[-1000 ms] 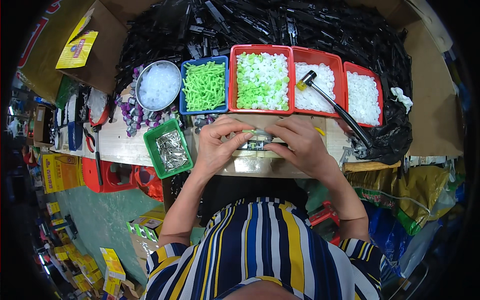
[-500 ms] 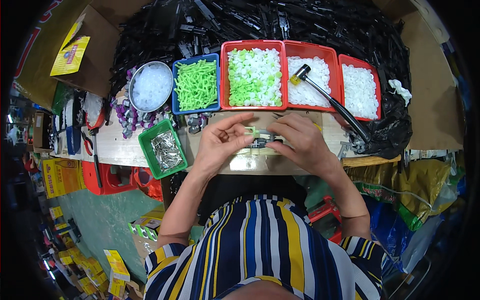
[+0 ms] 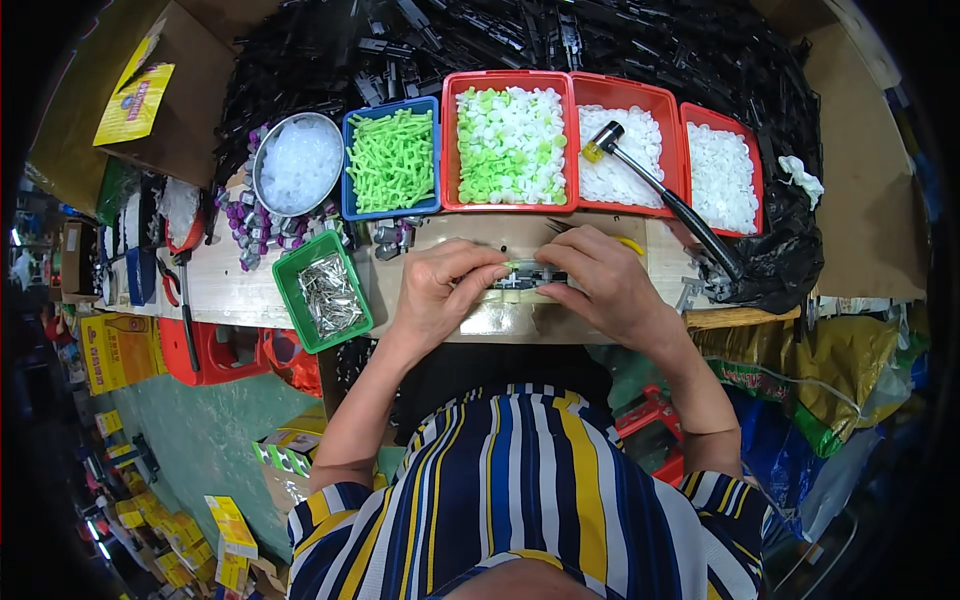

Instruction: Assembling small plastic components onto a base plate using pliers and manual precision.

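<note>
Pinching a small pale-green piece (image 3: 514, 265) in its fingers, the left hand (image 3: 440, 285) meets the grey assembly (image 3: 518, 280), which the right hand (image 3: 605, 280) grips with its fingers near the worktop's (image 3: 228, 290) front edge.

The left hand (image 3: 440, 290) is hiding one end of the small dark assembly (image 3: 517, 280) from me; the right hand (image 3: 605, 285) is covering the other, and the bits between are looking too tiny to tell. Those right fingers are also blocking the middle of a yellow-handled tool (image 3: 631, 245). The black heap (image 3: 480, 40) is running out of view above, the striped shirt (image 3: 510, 480) below.
</note>
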### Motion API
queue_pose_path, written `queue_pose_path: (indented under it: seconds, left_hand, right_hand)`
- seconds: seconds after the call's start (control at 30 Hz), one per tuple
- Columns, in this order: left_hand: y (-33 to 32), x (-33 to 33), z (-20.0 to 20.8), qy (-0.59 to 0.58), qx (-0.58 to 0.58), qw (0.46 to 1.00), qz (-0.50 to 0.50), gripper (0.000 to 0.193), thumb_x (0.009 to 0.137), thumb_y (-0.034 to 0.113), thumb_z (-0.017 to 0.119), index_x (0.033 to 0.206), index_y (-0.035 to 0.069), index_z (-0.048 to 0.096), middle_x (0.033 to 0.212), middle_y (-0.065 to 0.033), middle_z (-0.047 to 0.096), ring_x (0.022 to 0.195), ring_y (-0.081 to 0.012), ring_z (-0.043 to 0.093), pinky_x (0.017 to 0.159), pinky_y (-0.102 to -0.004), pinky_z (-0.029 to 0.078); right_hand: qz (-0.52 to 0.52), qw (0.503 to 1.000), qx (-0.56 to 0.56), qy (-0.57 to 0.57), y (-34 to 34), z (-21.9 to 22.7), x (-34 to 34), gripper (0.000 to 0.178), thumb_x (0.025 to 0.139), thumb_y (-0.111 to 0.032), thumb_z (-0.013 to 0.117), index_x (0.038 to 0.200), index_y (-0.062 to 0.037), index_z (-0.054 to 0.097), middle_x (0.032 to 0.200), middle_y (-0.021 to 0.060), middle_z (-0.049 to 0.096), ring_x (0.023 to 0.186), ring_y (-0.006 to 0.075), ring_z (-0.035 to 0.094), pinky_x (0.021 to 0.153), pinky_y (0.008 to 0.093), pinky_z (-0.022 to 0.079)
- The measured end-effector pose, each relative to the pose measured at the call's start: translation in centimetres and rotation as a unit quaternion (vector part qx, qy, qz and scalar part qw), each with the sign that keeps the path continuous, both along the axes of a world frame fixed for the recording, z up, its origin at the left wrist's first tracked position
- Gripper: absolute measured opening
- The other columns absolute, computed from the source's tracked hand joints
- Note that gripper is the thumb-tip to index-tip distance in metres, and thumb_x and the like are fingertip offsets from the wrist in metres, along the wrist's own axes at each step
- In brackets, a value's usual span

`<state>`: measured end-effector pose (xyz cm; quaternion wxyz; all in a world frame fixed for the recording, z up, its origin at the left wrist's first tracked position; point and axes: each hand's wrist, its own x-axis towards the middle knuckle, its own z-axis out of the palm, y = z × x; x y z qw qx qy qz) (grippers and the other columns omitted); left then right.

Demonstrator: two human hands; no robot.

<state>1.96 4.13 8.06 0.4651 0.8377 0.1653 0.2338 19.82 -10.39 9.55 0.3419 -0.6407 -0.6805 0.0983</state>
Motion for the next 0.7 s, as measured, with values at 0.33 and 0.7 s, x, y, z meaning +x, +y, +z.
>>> queue_pose_path:
  seconds: [0.33,0.7]
  left_hand:
    - [-1.1,0.3,-0.3,0.048,-0.001,0.998,0.027,0.022,0.08,0.008,0.078,0.099,-0.001,0.072,0.072,-0.0086,0.063,0.061,-0.0175,0.059,0.055,-0.0301,0.045]
    - [-3.1,-1.8,-5.1,-0.035,0.356,0.934,-0.005,0.036,0.076,0.017,0.079,0.107,0.001,0.069,0.103,-0.0103,0.064,0.101,-0.0289,0.06,0.076,-0.0379,0.047]
  right_hand:
    - [0.0,1.0,-0.016,-0.018,-1.2,-1.2,0.7,0.034,0.076,-0.012,0.077,0.105,-0.001,0.064,0.099,0.0132,0.062,0.092,0.0301,0.062,0.079,0.0395,0.051]
    - [-0.006,0.996,-0.085,-0.023,-2.3,-2.0,0.9,0.032,0.079,-0.012,0.075,0.105,-0.0012,0.061,0.102,0.0137,0.06,0.098,0.0334,0.06,0.087,0.0428,0.048]
